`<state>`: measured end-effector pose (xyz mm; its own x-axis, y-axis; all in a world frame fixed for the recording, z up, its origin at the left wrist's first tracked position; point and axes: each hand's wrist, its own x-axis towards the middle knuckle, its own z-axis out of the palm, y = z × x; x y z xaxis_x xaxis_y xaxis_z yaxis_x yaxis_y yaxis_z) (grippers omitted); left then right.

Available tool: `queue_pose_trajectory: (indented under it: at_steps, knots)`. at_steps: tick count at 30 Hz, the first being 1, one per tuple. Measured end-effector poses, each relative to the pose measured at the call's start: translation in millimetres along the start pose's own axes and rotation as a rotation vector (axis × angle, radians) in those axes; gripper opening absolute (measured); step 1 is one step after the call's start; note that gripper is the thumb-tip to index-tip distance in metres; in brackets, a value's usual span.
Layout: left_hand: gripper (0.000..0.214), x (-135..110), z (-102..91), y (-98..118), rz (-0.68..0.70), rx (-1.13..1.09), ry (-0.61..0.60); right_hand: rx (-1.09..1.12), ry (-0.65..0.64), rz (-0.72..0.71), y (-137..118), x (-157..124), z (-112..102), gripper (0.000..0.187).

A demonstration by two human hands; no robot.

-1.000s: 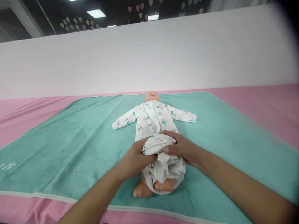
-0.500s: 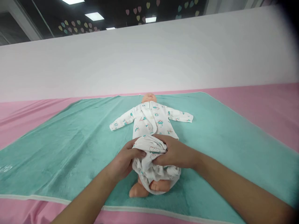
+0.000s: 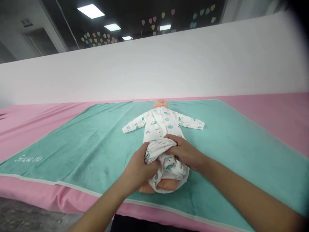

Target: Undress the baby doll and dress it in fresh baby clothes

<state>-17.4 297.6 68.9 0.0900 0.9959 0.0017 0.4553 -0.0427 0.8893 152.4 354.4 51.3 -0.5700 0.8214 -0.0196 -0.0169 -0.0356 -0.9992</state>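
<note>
Both hands clamped close together on bunched lower end of white teal-print cotton sleepsuit (image 3: 166, 164): left hand (image 3: 138, 169) on near-left fold, right hand (image 3: 183, 152) on far-right fold. Pink vinyl baby doll (image 3: 165, 184), feet bare, lies mid teal plush towel (image 3: 79, 151). Even, gentle gathering from both sides avoids twisting cloth.

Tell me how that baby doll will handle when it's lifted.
The baby doll probably feels firm, since its bare feet hold their shape. The white onesie, bunched by the left hand and right hand, looks loose, so it could slip if used as the grip.
</note>
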Motion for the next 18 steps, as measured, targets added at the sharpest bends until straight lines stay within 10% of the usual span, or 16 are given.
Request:
queue_pose_trajectory:
  at_steps: [18]
  knots:
    - [0.02, -32, 30.8, -1, -0.05, 0.031, 0.361, -0.065, -0.174, 0.073, -16, -7, -2, 0.017]
